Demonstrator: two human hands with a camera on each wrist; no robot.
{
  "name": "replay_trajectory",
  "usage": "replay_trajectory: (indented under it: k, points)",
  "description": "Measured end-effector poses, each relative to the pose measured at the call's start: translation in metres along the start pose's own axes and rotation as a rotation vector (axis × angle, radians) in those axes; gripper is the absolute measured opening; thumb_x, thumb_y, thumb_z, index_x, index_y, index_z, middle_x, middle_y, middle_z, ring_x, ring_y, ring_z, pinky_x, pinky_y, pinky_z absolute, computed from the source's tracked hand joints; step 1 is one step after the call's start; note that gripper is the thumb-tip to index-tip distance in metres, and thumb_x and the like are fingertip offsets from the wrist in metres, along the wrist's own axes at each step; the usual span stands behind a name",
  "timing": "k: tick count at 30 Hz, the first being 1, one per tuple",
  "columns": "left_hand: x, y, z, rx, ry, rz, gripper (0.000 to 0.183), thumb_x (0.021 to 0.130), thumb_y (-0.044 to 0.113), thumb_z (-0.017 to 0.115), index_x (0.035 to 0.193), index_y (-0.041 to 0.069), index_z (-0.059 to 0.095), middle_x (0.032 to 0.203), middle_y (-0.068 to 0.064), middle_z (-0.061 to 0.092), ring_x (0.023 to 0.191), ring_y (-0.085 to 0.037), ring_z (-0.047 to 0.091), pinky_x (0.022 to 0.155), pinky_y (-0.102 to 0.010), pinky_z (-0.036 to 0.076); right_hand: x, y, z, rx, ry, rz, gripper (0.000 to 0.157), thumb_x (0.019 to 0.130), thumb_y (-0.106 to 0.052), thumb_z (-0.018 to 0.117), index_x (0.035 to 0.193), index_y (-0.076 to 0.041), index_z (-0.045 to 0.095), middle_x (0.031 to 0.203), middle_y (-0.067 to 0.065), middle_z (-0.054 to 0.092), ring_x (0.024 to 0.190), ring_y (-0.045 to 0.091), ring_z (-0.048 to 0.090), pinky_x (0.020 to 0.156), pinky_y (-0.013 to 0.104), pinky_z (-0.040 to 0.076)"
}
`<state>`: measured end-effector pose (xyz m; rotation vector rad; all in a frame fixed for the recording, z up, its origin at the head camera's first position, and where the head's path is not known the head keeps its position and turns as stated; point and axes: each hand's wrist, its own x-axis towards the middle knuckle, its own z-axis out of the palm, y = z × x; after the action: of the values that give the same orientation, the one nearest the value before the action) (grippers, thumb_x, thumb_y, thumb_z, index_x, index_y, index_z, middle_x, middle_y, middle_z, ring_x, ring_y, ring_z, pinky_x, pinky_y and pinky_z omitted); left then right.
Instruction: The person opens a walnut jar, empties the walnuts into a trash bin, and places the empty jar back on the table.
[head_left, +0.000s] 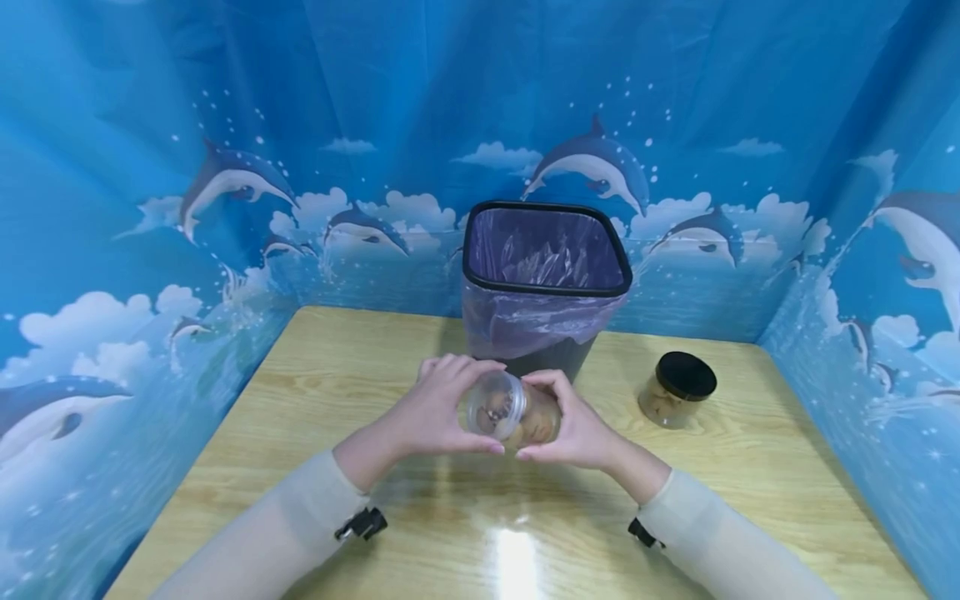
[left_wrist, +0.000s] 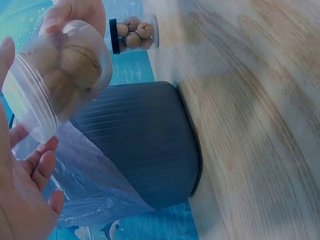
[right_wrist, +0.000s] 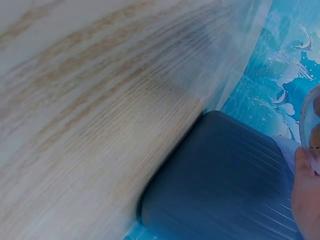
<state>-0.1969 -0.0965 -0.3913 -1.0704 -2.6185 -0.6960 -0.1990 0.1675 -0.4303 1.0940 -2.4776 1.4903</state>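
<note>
Both hands hold a clear jar point(head_left: 542, 414) of walnuts, tipped on its side above the table, just in front of a bin. My left hand point(head_left: 442, 408) grips its ridged end, thumb below and fingers above. My right hand point(head_left: 573, 425) clasps the other end, which points right. In the left wrist view, brown walnuts point(left_wrist: 80, 67) show through the jar's wall; whether a clear lid covers the ridged end I cannot tell. Only a sliver of the jar point(right_wrist: 307, 117) and part of the right hand point(right_wrist: 306, 200) appear in the right wrist view.
Behind the hands stands a dark bin point(head_left: 547, 292) with a black rim and a purple plastic liner point(head_left: 525, 317). A second walnut jar with a black lid point(head_left: 686, 376) stands upright at the right. Dolphin-print curtains point(head_left: 420, 125) surround the wooden table point(head_left: 337, 358).
</note>
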Motion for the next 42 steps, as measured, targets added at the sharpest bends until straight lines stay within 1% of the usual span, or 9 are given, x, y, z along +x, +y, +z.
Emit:
replay_trajectory:
  k: [10, 18, 24, 27, 30, 34, 36, 38, 42]
  points:
    - [0.001, 0.004, 0.001, -0.003, 0.029, -0.057, 0.099, 0.065, 0.072, 0.079, 0.144, 0.021, 0.049, 0.12, 0.005, 0.061, 0.107, -0.014, 0.049, 0.094, -0.041, 0.034, -0.001, 0.0, -0.003, 0.038, 0.022, -0.005, 0.094, 0.063, -0.014, 0.096, 0.139, -0.009, 0.041, 0.14, 0.011, 0.048, 0.124, 0.019, 0.05, 0.107, 0.03, 0.039]
    - [0.002, 0.006, 0.001, -0.016, 0.045, -0.058, 0.099, 0.064, 0.07, 0.08, 0.143, 0.019, 0.05, 0.116, 0.005, 0.061, 0.104, -0.013, 0.049, 0.094, -0.041, 0.034, 0.0, 0.001, -0.005, 0.129, -0.014, -0.108, 0.09, 0.068, -0.002, 0.089, 0.141, -0.002, 0.037, 0.142, 0.017, 0.042, 0.13, 0.015, 0.046, 0.108, 0.025, 0.038]
    - [0.003, 0.01, 0.002, 0.009, 0.054, -0.085, 0.098, 0.064, 0.071, 0.08, 0.141, 0.017, 0.052, 0.117, 0.004, 0.062, 0.102, -0.014, 0.05, 0.092, -0.04, 0.034, -0.001, 0.003, -0.004, 0.142, 0.009, -0.127, 0.091, 0.065, 0.001, 0.09, 0.14, 0.0, 0.038, 0.14, 0.019, 0.042, 0.128, 0.014, 0.046, 0.108, 0.024, 0.038]
    - [0.005, 0.014, 0.002, 0.021, 0.042, -0.142, 0.098, 0.065, 0.073, 0.078, 0.139, 0.016, 0.054, 0.115, 0.005, 0.063, 0.1, -0.013, 0.051, 0.091, -0.04, 0.034, -0.002, 0.004, -0.003, 0.155, 0.032, -0.116, 0.091, 0.063, 0.004, 0.09, 0.139, 0.001, 0.039, 0.139, 0.02, 0.043, 0.127, 0.014, 0.047, 0.108, 0.023, 0.038]
    - [0.005, 0.021, 0.001, 0.015, 0.02, -0.237, 0.097, 0.064, 0.076, 0.077, 0.137, 0.015, 0.056, 0.115, 0.006, 0.064, 0.099, -0.013, 0.053, 0.091, -0.041, 0.032, -0.002, 0.004, -0.001, 0.152, 0.05, -0.109, 0.09, 0.061, 0.006, 0.09, 0.137, 0.003, 0.041, 0.137, 0.021, 0.045, 0.127, 0.013, 0.047, 0.109, 0.023, 0.036]
    - [0.004, 0.032, 0.0, 0.011, 0.01, -0.326, 0.097, 0.064, 0.079, 0.074, 0.135, 0.016, 0.058, 0.118, 0.006, 0.066, 0.1, -0.015, 0.054, 0.092, -0.042, 0.031, -0.004, 0.003, -0.001, 0.146, 0.064, -0.137, 0.09, 0.06, 0.006, 0.09, 0.136, 0.003, 0.042, 0.136, 0.021, 0.046, 0.128, 0.013, 0.046, 0.111, 0.023, 0.035]
    - [0.003, 0.033, -0.001, 0.013, 0.016, -0.321, 0.098, 0.065, 0.079, 0.073, 0.137, 0.015, 0.056, 0.118, 0.005, 0.065, 0.101, -0.016, 0.054, 0.092, -0.043, 0.03, -0.004, 0.002, -0.001, 0.156, 0.064, -0.157, 0.09, 0.061, 0.007, 0.089, 0.136, 0.005, 0.041, 0.136, 0.023, 0.045, 0.128, 0.013, 0.046, 0.111, 0.024, 0.035]
    - [0.001, 0.03, -0.003, 0.012, 0.01, -0.289, 0.104, 0.064, 0.078, 0.075, 0.143, 0.015, 0.051, 0.121, 0.003, 0.064, 0.104, -0.016, 0.052, 0.093, -0.043, 0.031, -0.004, 0.002, -0.002, 0.176, 0.062, -0.163, 0.089, 0.062, 0.007, 0.089, 0.136, 0.004, 0.04, 0.136, 0.022, 0.045, 0.129, 0.013, 0.046, 0.111, 0.024, 0.036]
    - [-0.002, 0.018, -0.005, -0.004, -0.009, -0.173, 0.119, 0.061, 0.073, 0.081, 0.156, 0.019, 0.034, 0.136, -0.002, 0.056, 0.121, -0.021, 0.048, 0.102, -0.048, 0.032, -0.004, 0.001, -0.006, 0.189, 0.059, -0.171, 0.088, 0.063, 0.008, 0.088, 0.136, 0.004, 0.04, 0.136, 0.022, 0.045, 0.128, 0.013, 0.047, 0.109, 0.024, 0.038]
